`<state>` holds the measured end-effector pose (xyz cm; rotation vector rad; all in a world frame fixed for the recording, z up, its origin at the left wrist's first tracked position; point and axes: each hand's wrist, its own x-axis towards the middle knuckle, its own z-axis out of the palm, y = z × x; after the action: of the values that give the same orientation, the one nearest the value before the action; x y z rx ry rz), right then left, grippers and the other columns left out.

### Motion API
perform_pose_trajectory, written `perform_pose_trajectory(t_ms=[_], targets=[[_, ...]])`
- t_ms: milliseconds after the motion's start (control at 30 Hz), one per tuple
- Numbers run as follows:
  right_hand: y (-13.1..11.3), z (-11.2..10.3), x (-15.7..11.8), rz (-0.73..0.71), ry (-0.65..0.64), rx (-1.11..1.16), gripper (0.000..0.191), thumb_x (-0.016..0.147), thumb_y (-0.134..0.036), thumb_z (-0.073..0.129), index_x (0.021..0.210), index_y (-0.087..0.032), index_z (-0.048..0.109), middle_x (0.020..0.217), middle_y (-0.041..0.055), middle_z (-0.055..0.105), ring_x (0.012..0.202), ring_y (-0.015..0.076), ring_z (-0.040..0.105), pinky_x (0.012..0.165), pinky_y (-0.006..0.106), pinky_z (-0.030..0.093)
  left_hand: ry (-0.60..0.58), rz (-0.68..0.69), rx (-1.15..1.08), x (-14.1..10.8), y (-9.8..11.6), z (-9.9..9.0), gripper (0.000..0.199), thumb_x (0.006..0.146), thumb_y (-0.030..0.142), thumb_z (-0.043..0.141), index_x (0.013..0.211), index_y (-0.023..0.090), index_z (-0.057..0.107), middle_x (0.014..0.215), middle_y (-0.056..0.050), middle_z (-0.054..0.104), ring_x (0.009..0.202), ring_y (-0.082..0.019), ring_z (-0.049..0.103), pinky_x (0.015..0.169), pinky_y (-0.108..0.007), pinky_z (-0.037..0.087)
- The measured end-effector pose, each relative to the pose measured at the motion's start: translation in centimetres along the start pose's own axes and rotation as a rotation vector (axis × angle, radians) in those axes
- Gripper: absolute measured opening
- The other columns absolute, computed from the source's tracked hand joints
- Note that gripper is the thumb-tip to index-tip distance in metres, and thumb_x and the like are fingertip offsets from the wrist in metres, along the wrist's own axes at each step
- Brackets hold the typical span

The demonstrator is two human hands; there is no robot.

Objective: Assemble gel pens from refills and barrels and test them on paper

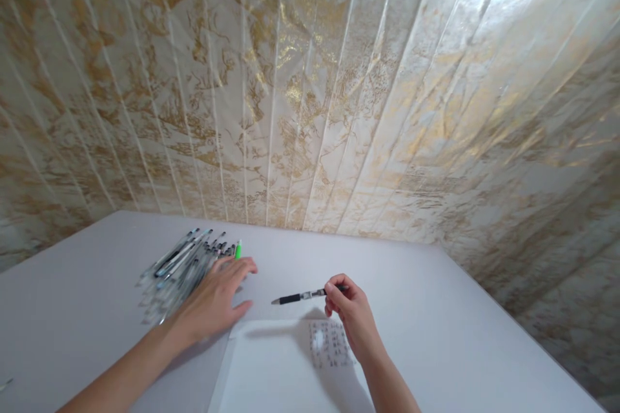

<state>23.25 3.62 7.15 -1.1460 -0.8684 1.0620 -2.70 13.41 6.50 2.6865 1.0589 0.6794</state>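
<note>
Between the thumb and fingers of my right hand (349, 310) is a pen (301, 297) with a black grip and a clear barrel. It is held near its rear end, tip pointing left, above the table. My left hand (220, 297) is open, thumb apart from the fingers, palm down over the right side of a pile of pens (184, 261). Most of these have clear or pale barrels and dark ends. A bright green pen end (237, 249) shows just beyond my left fingers. What lies under the left palm is hidden.
White paper (271, 368) lies in front of me, with rows of dark handwritten marks (332, 343) partly below my right hand. The white table (402, 290) meets a gold-patterned, ribbed wall covering (300, 110). At the far left edge is a small thin object (6, 384), too small to name.
</note>
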Motion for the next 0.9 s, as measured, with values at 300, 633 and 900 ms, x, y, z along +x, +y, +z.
perform_pose_trajectory(t_ms=[300,633,900], targets=[[0.2,0.6,2.7,0.009,0.027,-0.072,0.04,0.067,-0.052,0.075,0.063,-0.02,0.052,0.045,-0.0105,0.036,0.04,0.0065,0.03,0.041,0.021,0.031,0.049,-0.244,-0.337,-0.3,6.6,4.1,0.015,0.088,0.029,0.047,0.074,0.023,0.049,0.071,0.002,0.062,0.066,-0.016,0.059,0.063,-0.025,0.041],[0.3,-0.1,3.7,0.057,0.003,-0.139,0.041,0.068,-0.05,0.075,0.059,-0.02,0.047,0.042,-0.0124,0.032,0.035,0.0042,0.025,0.035,0.018,0.023,-0.047,-0.362,-0.463,-0.4,6.7,3.7,0.01,0.087,0.034,0.049,0.084,0.024,0.051,0.071,0.005,0.058,0.064,-0.013,0.057,0.064,-0.022,0.039],[0.9,0.3,3.4,0.08,-0.009,-0.098,0.041,0.067,-0.048,0.076,0.06,-0.021,0.047,0.044,-0.0124,0.031,0.036,0.0048,0.023,0.035,0.019,0.026,-0.058,-0.375,-0.464,-0.5,7.2,3.4,0.01,0.086,0.032,0.049,0.08,0.024,0.05,0.072,0.005,0.06,0.067,-0.014,0.057,0.066,-0.022,0.039]])
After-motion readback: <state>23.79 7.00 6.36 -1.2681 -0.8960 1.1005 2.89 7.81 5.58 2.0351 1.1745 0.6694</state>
